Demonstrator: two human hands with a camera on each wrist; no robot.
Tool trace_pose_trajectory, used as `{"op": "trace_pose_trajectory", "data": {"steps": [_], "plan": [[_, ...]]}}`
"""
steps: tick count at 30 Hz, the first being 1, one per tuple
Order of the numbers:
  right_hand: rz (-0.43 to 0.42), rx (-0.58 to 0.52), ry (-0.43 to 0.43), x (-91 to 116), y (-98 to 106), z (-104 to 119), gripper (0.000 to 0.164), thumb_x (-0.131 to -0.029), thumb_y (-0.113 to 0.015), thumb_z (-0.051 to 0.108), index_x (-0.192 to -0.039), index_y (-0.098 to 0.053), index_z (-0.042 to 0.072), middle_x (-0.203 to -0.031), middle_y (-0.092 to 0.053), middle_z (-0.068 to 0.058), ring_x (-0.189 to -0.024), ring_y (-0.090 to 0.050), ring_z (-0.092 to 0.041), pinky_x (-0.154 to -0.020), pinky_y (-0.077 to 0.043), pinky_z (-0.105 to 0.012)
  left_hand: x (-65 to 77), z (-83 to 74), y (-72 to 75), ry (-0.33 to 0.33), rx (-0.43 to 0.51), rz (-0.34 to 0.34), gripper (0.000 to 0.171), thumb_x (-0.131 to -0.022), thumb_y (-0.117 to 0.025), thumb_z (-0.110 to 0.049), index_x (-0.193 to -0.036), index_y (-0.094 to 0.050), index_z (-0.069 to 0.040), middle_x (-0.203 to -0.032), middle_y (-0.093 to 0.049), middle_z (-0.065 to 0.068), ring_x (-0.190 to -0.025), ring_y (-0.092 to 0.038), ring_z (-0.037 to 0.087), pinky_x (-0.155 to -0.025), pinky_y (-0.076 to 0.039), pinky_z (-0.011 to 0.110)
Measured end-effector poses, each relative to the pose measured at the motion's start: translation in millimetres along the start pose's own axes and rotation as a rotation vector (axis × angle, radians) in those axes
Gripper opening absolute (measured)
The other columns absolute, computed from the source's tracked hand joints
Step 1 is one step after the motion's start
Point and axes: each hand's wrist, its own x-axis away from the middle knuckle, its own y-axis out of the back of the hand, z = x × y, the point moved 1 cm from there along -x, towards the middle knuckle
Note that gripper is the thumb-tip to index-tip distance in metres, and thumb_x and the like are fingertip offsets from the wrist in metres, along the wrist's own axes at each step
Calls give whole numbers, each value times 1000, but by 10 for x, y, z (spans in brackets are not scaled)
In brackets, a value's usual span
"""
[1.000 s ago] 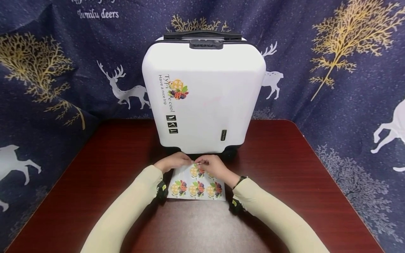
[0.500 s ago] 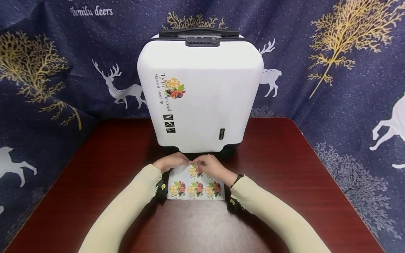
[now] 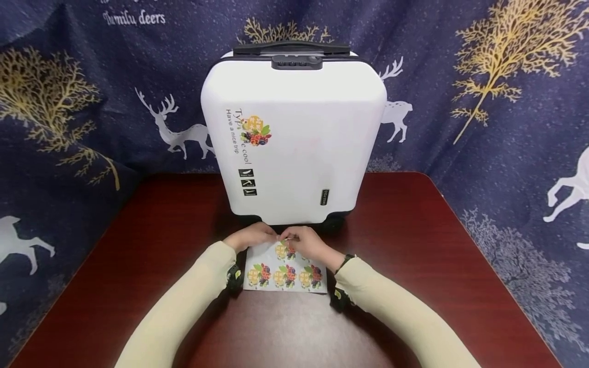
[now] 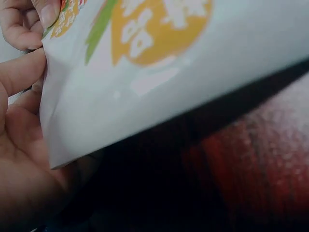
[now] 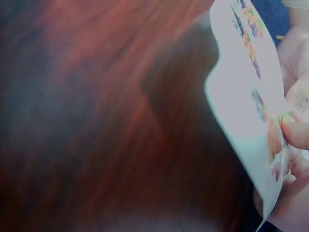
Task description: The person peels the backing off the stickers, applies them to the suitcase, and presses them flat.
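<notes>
A white sticker sheet [image 3: 269,255] printed with fruit clusters and yellow circles lies in front of the suitcase, its near edge curving up off the table. My left hand [image 3: 251,236] pinches its far edge; in the left wrist view the sheet [image 4: 116,111] runs between the fingers of that hand [image 4: 24,140]. Close beside it, my right hand [image 3: 307,242] pinches the same edge with thumb and forefinger over a top-row sticker. The right wrist view shows the sheet [image 5: 241,111] bent, with the right thumb [image 5: 295,131] on a sticker. Part of the top row is hidden under the right hand.
Behind the hands stands a white suitcase [image 3: 294,153] with a black handle. One fruit sticker [image 3: 254,130] is on its upper left, over printed lettering. The dark red table [image 3: 405,266] meets a blue deer-patterned cloth [image 3: 460,153] at the back.
The head view has shifted slightly. Both hands stay at the sheet's far edge, with the right fingers moving only a little.
</notes>
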Motion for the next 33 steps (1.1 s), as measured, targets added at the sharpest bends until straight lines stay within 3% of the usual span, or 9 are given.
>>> {"op": "trace_pose_trajectory", "data": {"steps": [8, 14, 21, 25, 33], "plan": [[-7, -18, -23, 20, 6, -7, 16, -99, -63, 7, -110, -75, 5, -87, -72, -11, -65, -52, -8, -61, -44, -21, 23, 3, 10, -43, -48, 1, 37, -97, -59, -23, -118, -73, 5, -105, -77, 15, -73, -61, 6, -69, -51, 22], [12, -42, -44, 26, 18, 21, 19, -100, -62, 6, -114, -74, 4, -90, -73, -14, -64, -52, -8, -60, -42, -20, 31, 15, 66, -17, -27, 68, 39, -95, -62, -25, -119, -73, 3, -100, -78, 10, -74, -63, 5, -73, -53, 22], [8, -30, -12, 32, 12, 39, 22, -100, -60, 3, -116, -75, 6, -112, -74, -16, -63, -50, -7, -60, -41, -19, 15, 13, 88, -5, -10, 142, 34, -97, -60, -19, -117, -71, 7, -95, -75, 8, -73, -62, 5, -74, -53, 22], [35, -42, 8, 30, 12, 45, 24, -101, -58, 2, -118, -74, 6, -110, -74, -19, -57, -45, -7, -56, -38, -20, -4, 17, 86, -8, -4, 165, 30, -99, -59, -16, -114, -71, 7, -93, -74, 7, -72, -62, 6, -72, -53, 22], [56, 92, 38, 16, -16, 70, 26, -102, -58, 5, -121, -74, 13, -125, -73, -11, -75, -52, -9, -73, -45, -22, -1, 32, 84, 39, 103, 217, 30, -101, -54, -12, -118, -68, 9, -91, -72, 4, -71, -65, 6, -71, -56, 23]]}}
